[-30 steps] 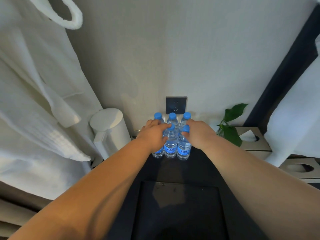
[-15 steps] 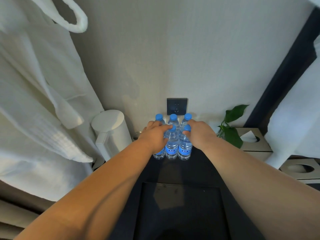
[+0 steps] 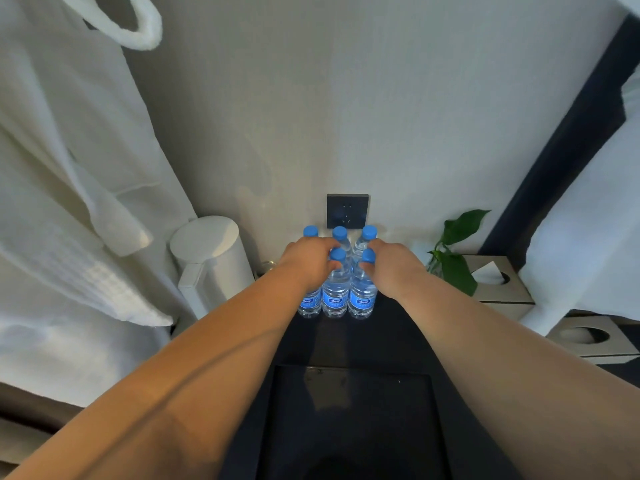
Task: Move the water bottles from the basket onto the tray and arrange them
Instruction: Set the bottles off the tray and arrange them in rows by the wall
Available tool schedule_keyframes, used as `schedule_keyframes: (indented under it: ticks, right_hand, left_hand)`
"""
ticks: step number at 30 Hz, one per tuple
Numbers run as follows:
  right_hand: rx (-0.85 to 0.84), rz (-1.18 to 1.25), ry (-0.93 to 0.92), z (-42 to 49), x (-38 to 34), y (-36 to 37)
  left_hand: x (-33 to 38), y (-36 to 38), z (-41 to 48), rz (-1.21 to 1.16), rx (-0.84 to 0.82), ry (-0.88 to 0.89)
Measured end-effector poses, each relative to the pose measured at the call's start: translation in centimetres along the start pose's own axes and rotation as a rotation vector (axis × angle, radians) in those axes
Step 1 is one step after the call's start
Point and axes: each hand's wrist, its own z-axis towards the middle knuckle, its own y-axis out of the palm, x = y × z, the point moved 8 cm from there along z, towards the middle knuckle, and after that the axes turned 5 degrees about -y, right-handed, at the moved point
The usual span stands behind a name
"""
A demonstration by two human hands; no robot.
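Several clear water bottles with blue caps and blue labels stand upright in two tight rows against the wall on a dark surface (image 3: 346,337). My left hand (image 3: 306,263) lies over the top of the front left bottle (image 3: 310,302), its fingers curled around it and reaching toward the front middle bottle (image 3: 335,289). My right hand (image 3: 391,266) grips the neck of the front right bottle (image 3: 362,292) just under its cap. The back row's caps (image 3: 339,233) show above my hands.
A white kettle (image 3: 211,258) stands left of the bottles below a hanging white bathrobe (image 3: 69,202). A wall socket (image 3: 347,210) is behind them. A green plant (image 3: 453,261) and a tissue box (image 3: 498,285) stand to the right. A black rectangular container (image 3: 349,370) lies nearest me.
Both hands have stayed on the front bottles in the same hold. Only the view has shifted a little.
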Motion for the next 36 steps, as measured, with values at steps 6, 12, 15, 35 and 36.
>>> schedule_keyframes:
  ticks: [6, 12, 15, 35, 36]
  right_hand:
    - [-0.005, 0.011, -0.001, 0.1, 0.4, 0.2]
    - [-0.014, 0.028, 0.004, 0.2, 0.4, 0.4]
    - [-0.015, 0.023, 0.004, 0.2, 0.3, 0.3]
    - [-0.071, 0.021, 0.100, -2.5, 2.0, 2.6]
    - [-0.084, 0.013, 0.108, -2.9, 2.3, 2.8]
  left_hand:
    - [-0.6, 0.5, 0.2, -0.120, 0.022, -0.007]
    - [-0.8, 0.7, 0.2, -0.113, 0.066, -0.003]
    - [-0.7, 0.7, 0.3, -0.102, 0.068, -0.004]
    - [-0.6, -0.5, -1.0, 0.064, 0.094, -0.011]
    - [-0.8, -0.5, -1.5, 0.056, 0.098, -0.024]
